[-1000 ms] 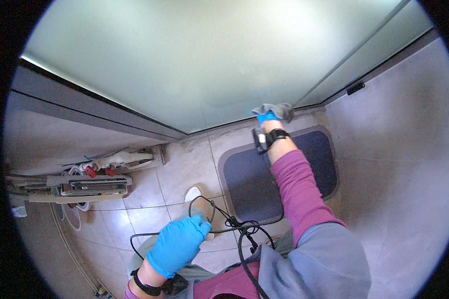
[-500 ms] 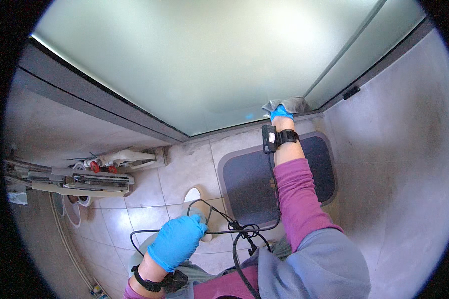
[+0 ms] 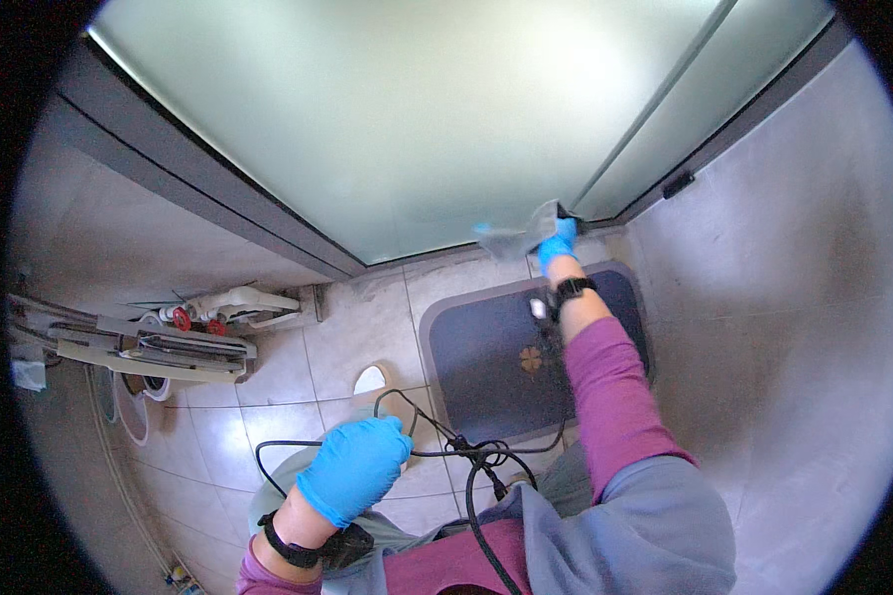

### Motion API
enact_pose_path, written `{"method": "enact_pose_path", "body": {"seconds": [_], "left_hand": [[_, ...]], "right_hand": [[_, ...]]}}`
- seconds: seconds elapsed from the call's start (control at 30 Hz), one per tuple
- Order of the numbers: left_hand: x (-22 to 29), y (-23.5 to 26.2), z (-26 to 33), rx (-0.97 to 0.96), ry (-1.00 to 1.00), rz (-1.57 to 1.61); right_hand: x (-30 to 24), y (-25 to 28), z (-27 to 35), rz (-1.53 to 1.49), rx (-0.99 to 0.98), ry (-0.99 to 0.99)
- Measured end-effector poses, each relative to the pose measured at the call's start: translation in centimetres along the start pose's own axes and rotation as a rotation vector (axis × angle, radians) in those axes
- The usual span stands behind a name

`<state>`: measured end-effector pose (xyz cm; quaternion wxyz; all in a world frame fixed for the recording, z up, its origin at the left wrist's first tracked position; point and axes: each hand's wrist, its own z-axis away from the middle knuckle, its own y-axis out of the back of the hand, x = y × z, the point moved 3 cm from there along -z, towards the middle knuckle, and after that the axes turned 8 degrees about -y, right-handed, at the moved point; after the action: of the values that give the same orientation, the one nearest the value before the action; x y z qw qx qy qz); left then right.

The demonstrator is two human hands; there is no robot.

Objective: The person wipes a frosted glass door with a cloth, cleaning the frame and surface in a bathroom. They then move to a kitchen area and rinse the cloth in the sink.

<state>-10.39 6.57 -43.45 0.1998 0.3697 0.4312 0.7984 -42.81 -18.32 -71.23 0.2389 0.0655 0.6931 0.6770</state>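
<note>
My right hand, in a blue glove, is closed on a grey cloth at the foot of a frosted glass panel. The cloth hangs loose to the left of the fingers and is blurred. My left hand, also gloved in blue, is curled in front of my body. A black cable runs into it from both sides and loops up by the fingers, which are partly hidden.
A dark mat with a clover print lies on the tiled floor. White pipes with red valve handles and a pale rack stand at the left. A grey wall rises on the right. My shoe shows beside the mat.
My right wrist has turned, and the cloth has swung from bunched at the frame corner to hanging leftward along the bottom edge. My left hand has barely moved. The whole view has shifted slightly.
</note>
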Motion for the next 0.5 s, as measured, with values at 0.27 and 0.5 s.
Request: {"method": "enact_pose_path", "body": {"seconds": [0.27,0.5], "left_hand": [[0.0,0.4,0.3,0.057,-0.036,-0.072],[-0.7,2.1,-0.8,0.054,-0.032,-0.072]], "right_hand": [[15.5,4.0,-2.2,-1.721,0.098,-0.744],[2.5,6.5,-3.1,-2.053,-0.032,-0.639]]}}
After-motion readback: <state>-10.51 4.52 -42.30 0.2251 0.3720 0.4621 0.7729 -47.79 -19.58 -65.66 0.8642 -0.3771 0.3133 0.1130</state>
